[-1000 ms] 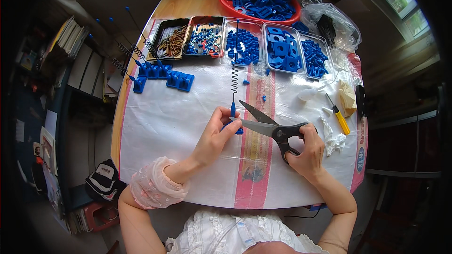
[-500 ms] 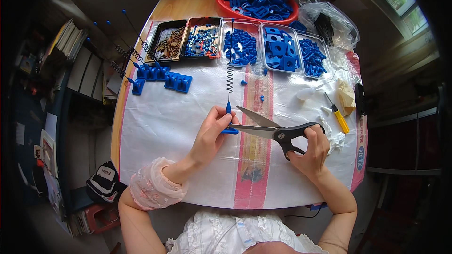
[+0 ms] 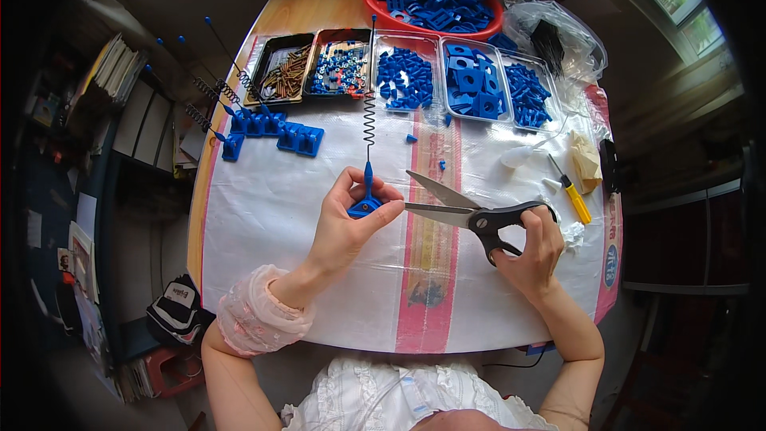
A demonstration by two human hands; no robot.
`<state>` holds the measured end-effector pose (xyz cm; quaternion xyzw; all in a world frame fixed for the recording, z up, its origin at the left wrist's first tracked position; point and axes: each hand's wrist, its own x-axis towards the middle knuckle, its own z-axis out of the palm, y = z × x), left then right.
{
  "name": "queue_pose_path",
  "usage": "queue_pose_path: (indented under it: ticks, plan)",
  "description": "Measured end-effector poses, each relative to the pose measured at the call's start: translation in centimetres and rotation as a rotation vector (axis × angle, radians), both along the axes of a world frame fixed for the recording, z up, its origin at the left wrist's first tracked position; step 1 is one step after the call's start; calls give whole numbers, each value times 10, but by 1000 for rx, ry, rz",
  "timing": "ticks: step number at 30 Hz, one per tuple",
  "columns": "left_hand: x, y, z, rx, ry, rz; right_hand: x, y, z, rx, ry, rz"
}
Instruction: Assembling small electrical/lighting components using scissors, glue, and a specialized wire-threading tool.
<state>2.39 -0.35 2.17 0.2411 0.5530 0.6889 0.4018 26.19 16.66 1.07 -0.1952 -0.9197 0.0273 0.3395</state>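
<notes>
Covered worktable (image 3: 299, 9): a few pieces put together, plenty of parts loose

Shelves with papers (image 3: 120, 64) stand at the room's left, a backpack (image 3: 174, 307) below. On the table's left edge, blue bases (image 3: 233, 146) carry four coiled wires with blue tips; these look finished. Just beside them sit blue blocks (image 3: 300, 140) on which no wire can be made out, so they seem only part built. Next come a dark tray of brass-coloured screws (image 3: 289, 72) and one of small mixed fittings (image 3: 341, 64), both well stocked.

Nearer the body, the left hand is pinched around the blue piece (image 3: 364, 207), above the sheet, its coiled wire (image 3: 369, 120) rising from it. Base and wire are joined; whether any fastening remains is too small to tell.

Farther right lie clear trays of blue cones (image 3: 405, 80), holed plates (image 3: 476, 80) and small blue parts (image 3: 531, 96), behind them a heaped red basin (image 3: 369, 1): much appears left unassembled. The right hand (image 3: 536, 251) is clasped on the scissors (image 3: 483, 222), blades apart, the lower tip at the left thumb. A yellow screwdriver (image 3: 576, 201) lies unused at far right.
</notes>
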Motion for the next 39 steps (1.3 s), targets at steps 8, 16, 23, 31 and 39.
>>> queue_pose_path:
  ticks: [8,16,23,31,39]
  plan:
    - [-6,-3,-6,-58,-72,3,-1,-1,3,35,-27,16]
    - [-7,-2,-6,-61,-79,50,0,1,2,52,-31,29]
    - [-7,-1,-10,-57,-86,43,2,4,0,9,-9,15]
    - [-6,-2,-13,-50,-47,-31,1,6,0,-115,16,-6]
    - [-2,-2,-14,-8,-218,-180,-4,2,-3,-372,-74,-30]
